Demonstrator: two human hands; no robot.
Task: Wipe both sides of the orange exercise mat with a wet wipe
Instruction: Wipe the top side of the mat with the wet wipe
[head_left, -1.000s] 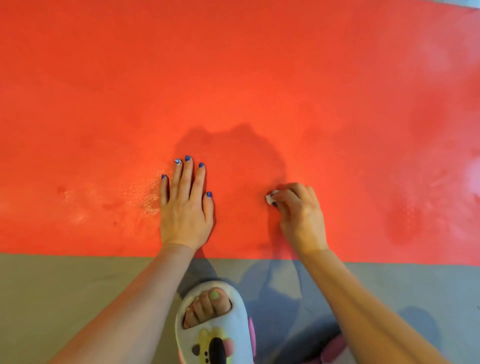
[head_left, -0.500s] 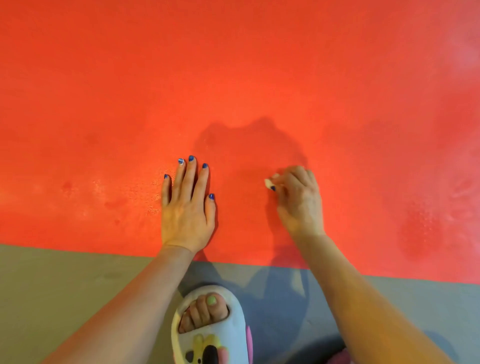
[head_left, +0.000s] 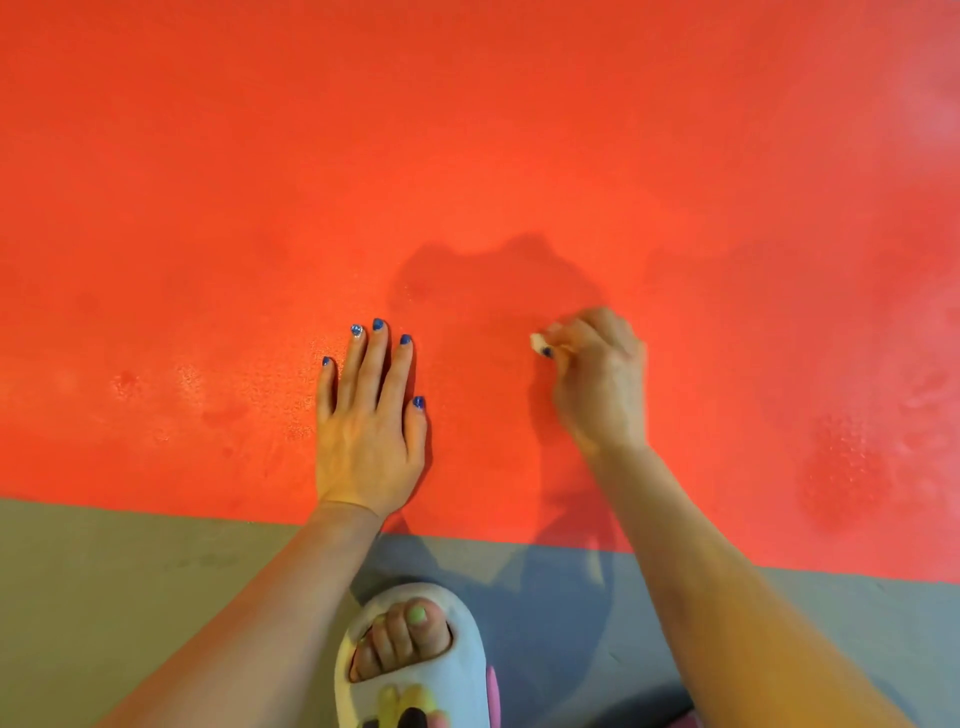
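An orange mat (head_left: 467, 156) lies flat on the floor (head_left: 104, 597). On it, the left hand (head_left: 369, 431) presses flat, fingers straight; the right hand (head_left: 597, 379) pinches a balled wipe (head_left: 539, 341), mid-wipe. Next, likely sweep toward unwiped areas.

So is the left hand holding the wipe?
No, the left hand lies flat with straight fingers on the orange mat; the right hand grips the white wipe.

The flat foam exercise mat (head_left: 467, 156) is showing bright orange with paler, dimpled patches far right. Blue polish is covering the left hand's (head_left: 366, 441) nails. The near grey floor (head_left: 104, 597) is carrying a white slipper (head_left: 415, 691) patterned yellow, black and pink.
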